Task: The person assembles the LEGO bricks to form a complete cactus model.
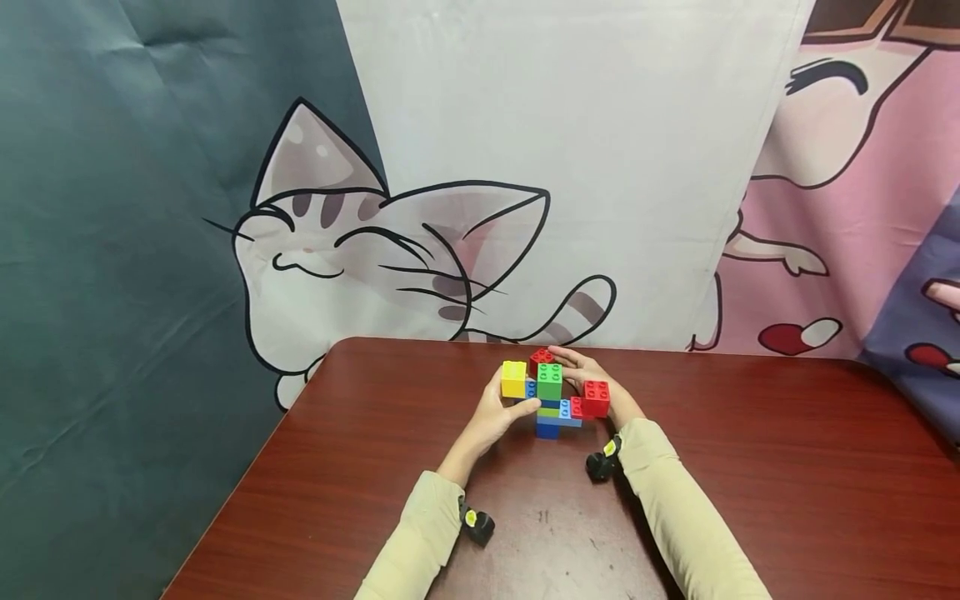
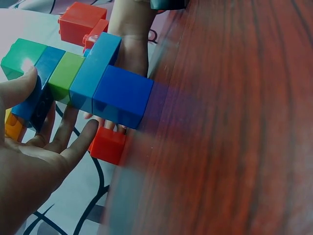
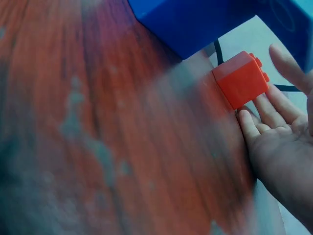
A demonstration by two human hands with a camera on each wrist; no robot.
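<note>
A built structure of toy building bricks, with a green brick (image 1: 549, 382), a yellow brick (image 1: 513, 379), a red brick (image 1: 596, 398) and a blue brick (image 2: 122, 95) at its base, stands upright at the middle of the table. My left hand (image 1: 491, 417) grips its left side, thumb at the front and fingers behind. A separate red brick (image 3: 242, 81) sits behind the structure. Beside that brick lies my right hand (image 3: 281, 132), its fingers reaching along it and its thumb apart. Whether those fingers press the brick is hard to tell.
The brown wooden table (image 1: 750, 467) spreads around both arms. Its far edge meets a hanging cloth (image 1: 600, 125) with cartoon cats. Small black wrist cameras sit on the left (image 1: 477, 525) and right (image 1: 602, 465) sleeves.
</note>
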